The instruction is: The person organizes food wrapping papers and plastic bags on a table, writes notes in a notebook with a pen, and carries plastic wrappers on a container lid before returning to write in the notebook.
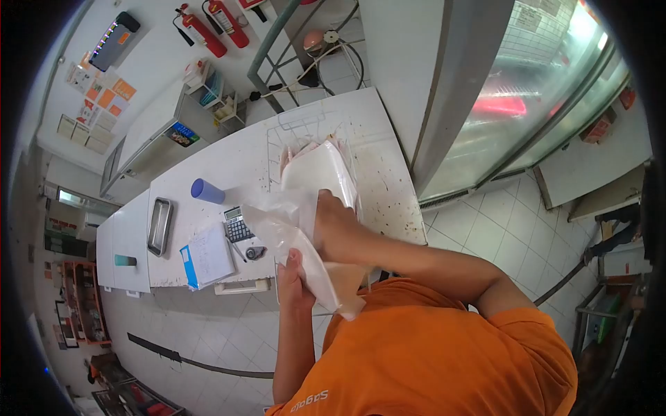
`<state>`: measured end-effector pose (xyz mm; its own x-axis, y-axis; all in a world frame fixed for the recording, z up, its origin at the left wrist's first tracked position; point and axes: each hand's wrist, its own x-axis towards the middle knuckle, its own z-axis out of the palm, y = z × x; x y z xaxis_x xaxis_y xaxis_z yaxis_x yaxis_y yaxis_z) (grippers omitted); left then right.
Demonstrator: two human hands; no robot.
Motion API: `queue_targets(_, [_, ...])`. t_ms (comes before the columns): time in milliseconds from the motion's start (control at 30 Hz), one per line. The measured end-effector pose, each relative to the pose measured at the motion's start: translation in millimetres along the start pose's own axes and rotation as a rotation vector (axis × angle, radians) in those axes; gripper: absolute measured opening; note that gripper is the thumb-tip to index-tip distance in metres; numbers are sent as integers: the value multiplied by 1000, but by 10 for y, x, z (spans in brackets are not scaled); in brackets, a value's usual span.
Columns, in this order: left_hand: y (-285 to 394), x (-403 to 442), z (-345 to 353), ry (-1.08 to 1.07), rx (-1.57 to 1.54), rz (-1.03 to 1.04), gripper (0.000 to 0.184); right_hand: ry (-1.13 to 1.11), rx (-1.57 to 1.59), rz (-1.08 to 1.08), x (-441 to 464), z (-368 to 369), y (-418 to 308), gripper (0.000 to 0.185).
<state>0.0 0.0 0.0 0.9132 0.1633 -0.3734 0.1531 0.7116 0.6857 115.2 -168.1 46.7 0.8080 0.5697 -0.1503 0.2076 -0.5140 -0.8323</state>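
A thin white plastic bag (288, 220), partly see-through and creased, hangs between my hands in front of my chest. My left hand (294, 279) is closed on its lower side, with the thumb on the outside. My right hand (336, 225) is curled against the bag's upper right edge. Its fingertips are turned away, so what they pinch besides the plastic cannot be made out. Just beyond my right hand, a white wire basket (275, 161) stands on the table. A stack of flat white plastic bags (320, 170) lies in it.
On the white table (378, 149) are a calculator (236, 223), a tape roll (255, 253), papers with a blue folder (208, 258), a blue cup (207, 191), a metal tray (160, 227) and a teal cup (125, 261). A glass-door fridge (513, 104) stands at the right.
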Motion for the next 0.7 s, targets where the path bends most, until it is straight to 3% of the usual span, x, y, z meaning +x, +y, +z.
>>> queue_targets(67, [79,31,210,-42,25,64,62,-134,561,-18,-126,-396,50,101])
queue_targets(167, [-21,135,677,-12,366,123,59,-207,1082,165,-391,-672,199,102])
queue_targets(233, [-58,173,1077,-8,549,153,63,124,632,43,-516,-637,417,101])
queue_targets(267, [-164,209,1128,-123,561,213,68,285,404,-34,-590,-650,518,100])
queue_targets(333, [-183,371,1143,-237,661,287,78,346,817,-47,-840,-906,721,107])
queue_targets(400, [-177,501,1022,-107,831,313,87,541,765,35,-995,-1050,1102,108])
queue_targets(433, [-206,565,907,16,912,321,90,536,725,66,-1000,-1055,1304,108])
queue_targets(500, [-390,827,326,483,1076,357,90,542,661,125,-874,-912,1758,110])
queue_targets(533, [-410,875,175,446,1103,294,84,476,703,140,-728,-720,2041,112])
queue_targets(600, [-431,867,-38,371,1156,159,74,504,286,195,-479,-281,2463,110])
queue_targets(633, [-435,832,-56,393,1209,241,67,517,147,197,-361,-73,2749,107])
queue_targets(700, [-386,835,-57,437,1307,426,55,539,-207,275,-404,-28,2607,97])
